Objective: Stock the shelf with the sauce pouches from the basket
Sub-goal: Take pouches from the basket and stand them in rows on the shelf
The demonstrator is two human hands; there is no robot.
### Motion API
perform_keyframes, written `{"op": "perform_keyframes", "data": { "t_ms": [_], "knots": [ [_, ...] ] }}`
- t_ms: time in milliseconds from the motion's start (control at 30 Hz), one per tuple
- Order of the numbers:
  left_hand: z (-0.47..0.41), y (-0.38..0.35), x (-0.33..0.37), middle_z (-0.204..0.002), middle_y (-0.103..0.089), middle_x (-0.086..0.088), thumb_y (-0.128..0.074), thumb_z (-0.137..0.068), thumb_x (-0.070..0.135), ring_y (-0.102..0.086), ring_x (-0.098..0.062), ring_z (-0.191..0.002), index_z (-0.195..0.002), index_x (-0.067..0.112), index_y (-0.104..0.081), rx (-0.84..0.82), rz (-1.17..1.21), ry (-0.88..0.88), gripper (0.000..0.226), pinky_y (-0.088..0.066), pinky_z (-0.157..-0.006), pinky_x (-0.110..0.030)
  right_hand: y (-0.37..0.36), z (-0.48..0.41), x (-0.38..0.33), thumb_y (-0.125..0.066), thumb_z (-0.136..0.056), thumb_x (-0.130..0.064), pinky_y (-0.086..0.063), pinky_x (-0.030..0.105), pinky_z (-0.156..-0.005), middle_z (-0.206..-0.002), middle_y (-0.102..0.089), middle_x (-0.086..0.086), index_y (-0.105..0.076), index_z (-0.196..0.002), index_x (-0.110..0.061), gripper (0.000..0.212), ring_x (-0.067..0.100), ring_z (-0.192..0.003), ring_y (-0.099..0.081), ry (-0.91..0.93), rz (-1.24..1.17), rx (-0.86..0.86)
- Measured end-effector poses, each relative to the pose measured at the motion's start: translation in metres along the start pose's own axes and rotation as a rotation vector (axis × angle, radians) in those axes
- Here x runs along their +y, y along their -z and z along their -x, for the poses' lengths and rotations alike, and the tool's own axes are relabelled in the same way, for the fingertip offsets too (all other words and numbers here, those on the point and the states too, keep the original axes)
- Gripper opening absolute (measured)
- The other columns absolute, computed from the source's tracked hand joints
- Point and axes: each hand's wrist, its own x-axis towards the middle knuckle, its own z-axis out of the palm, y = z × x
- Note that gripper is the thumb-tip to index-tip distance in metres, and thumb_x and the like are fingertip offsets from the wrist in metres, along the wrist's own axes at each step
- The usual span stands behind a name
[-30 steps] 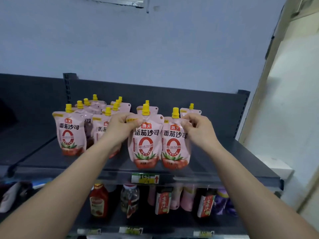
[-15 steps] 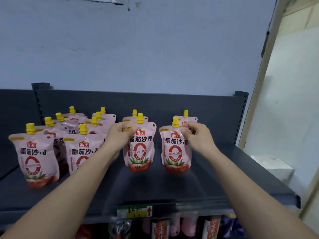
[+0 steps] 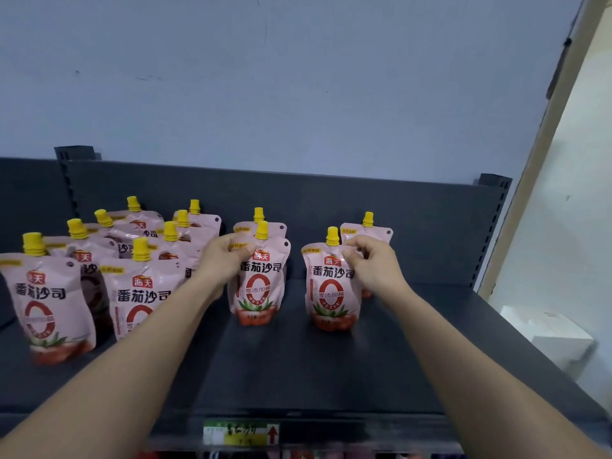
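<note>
Pink sauce pouches with yellow caps stand on a dark grey shelf (image 3: 298, 369). My left hand (image 3: 220, 260) grips the top left corner of one upright pouch (image 3: 260, 283) near the shelf's middle. My right hand (image 3: 372, 263) pinches the top right corner of a second upright pouch (image 3: 331, 289) beside it. Both pouches rest on the shelf. One more pouch stands behind each: one (image 3: 276, 226) at the middle, another (image 3: 377, 231) at the right. Several pouches (image 3: 142, 286) stand in rows at the left. No basket is in view.
The shelf's back panel (image 3: 331, 197) rises behind the pouches, with uprights at both ends. A price tag (image 3: 240, 432) sits on the front edge. Bare shelf lies in front of and to the right of the held pouches. A white box (image 3: 556, 339) sits beyond the right end.
Both hands have pushed the two pouches further back on the shelf and apart from each other. The view has tilted up, so the lower shelf of bottles has dropped out of sight.
</note>
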Motion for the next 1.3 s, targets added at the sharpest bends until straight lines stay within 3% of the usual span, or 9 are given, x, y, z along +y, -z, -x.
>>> {"op": "perform_keyframes", "data": {
  "t_ms": [67,167,267,333,500,667,800,1100,1300],
  "knots": [
    [-0.005,0.002,-0.002,-0.090,-0.070,-0.003,-0.059,-0.092,0.007,-0.065,-0.019,-0.085,-0.104,0.009,-0.066,0.008,-0.031,0.009,0.014,-0.050,-0.067,-0.026,-0.002,-0.005,0.004,-0.056,-0.094,-0.016,-0.055,0.042,-0.084,-0.094,-0.068,-0.004,-0.068,-0.085,-0.025,0.017,0.019,-0.093,-0.064,-0.016,-0.008,0.003],
    [-0.008,0.003,-0.001,-0.100,-0.069,-0.007,-0.057,-0.092,0.005,-0.065,-0.021,-0.092,-0.112,0.009,-0.064,0.025,-0.145,0.005,0.021,-0.054,-0.073,-0.031,-0.005,-0.013,0.009,-0.056,-0.095,-0.018,-0.055,0.046,-0.087,-0.098,-0.069,-0.003,-0.069,-0.094,-0.024,0.015,0.020,-0.095,-0.065,-0.048,-0.022,-0.003],
    [-0.008,0.000,0.008,-0.090,-0.069,0.001,-0.057,-0.089,-0.005,-0.066,-0.017,-0.084,-0.093,0.021,-0.064,-0.006,-0.311,-0.076,0.027,-0.056,-0.076,-0.033,-0.005,-0.018,0.012,-0.055,-0.095,-0.018,-0.055,0.046,-0.087,-0.105,-0.068,-0.001,-0.069,-0.102,-0.022,0.016,0.020,-0.098,-0.064,-0.063,-0.023,-0.011],
    [-0.007,-0.001,0.016,-0.081,-0.064,0.008,-0.060,-0.087,-0.006,-0.063,-0.015,-0.080,-0.090,0.020,-0.061,-0.023,-0.454,-0.118,0.026,-0.054,-0.074,-0.032,-0.004,-0.019,0.014,-0.055,-0.095,-0.018,-0.055,0.045,-0.088,-0.110,-0.068,0.000,-0.069,-0.106,-0.020,0.017,0.021,-0.101,-0.064,-0.067,-0.027,-0.003],
    [-0.011,-0.004,0.025,-0.084,-0.070,-0.004,-0.067,-0.082,0.000,-0.065,-0.022,-0.082,-0.081,0.017,-0.065,0.031,-0.760,-0.226,0.017,-0.055,-0.073,-0.035,-0.004,-0.022,0.016,-0.056,-0.095,-0.017,-0.055,0.045,-0.089,-0.111,-0.068,0.001,-0.069,-0.107,-0.018,0.018,0.021,-0.102,-0.064,-0.064,-0.040,0.003],
    [-0.020,-0.011,0.022,-0.075,-0.064,-0.002,-0.068,-0.083,0.006,-0.062,-0.026,-0.081,-0.074,0.018,-0.062,0.092,-0.786,-0.253,0.016,-0.053,-0.074,-0.037,-0.004,-0.023,0.019,-0.056,-0.095,-0.016,-0.055,0.044,-0.088,-0.110,-0.068,0.002,-0.070,-0.100,-0.019,0.015,0.022,-0.101,-0.063,-0.055,-0.039,-0.001],
    [-0.025,-0.013,0.023,-0.082,-0.067,-0.005,-0.065,-0.084,0.005,-0.062,-0.027,-0.082,-0.084,0.011,-0.069,0.095,-0.826,-0.265,0.007,-0.055,-0.075,-0.039,-0.003,-0.024,0.020,-0.056,-0.095,-0.015,-0.054,0.036,-0.080,-0.108,-0.068,0.003,-0.069,-0.095,-0.019,0.014,0.024,-0.099,-0.063,-0.042,-0.050,-0.005],
    [-0.031,-0.013,0.025,-0.094,-0.068,-0.010,-0.056,-0.086,-0.003,-0.060,-0.028,-0.087,-0.089,0.011,-0.068,0.095,-0.896,-0.280,0.019,-0.049,-0.074,-0.033,-0.002,-0.024,0.024,-0.056,-0.094,-0.014,-0.055,0.044,-0.087,-0.108,-0.069,0.004,-0.070,-0.095,-0.018,0.014,0.024,-0.102,-0.063,-0.025,-0.065,-0.007],
    [-0.027,-0.014,0.024,-0.109,-0.069,-0.009,-0.059,-0.088,0.003,-0.062,-0.029,-0.100,-0.110,0.011,-0.067,0.103,-0.903,-0.283,0.025,-0.052,-0.083,-0.037,-0.003,-0.025,0.026,-0.057,-0.094,-0.014,-0.055,0.042,-0.086,-0.110,-0.068,0.005,-0.069,-0.097,-0.018,0.014,0.023,-0.103,-0.063,-0.024,-0.087,-0.002]
  ]
}}
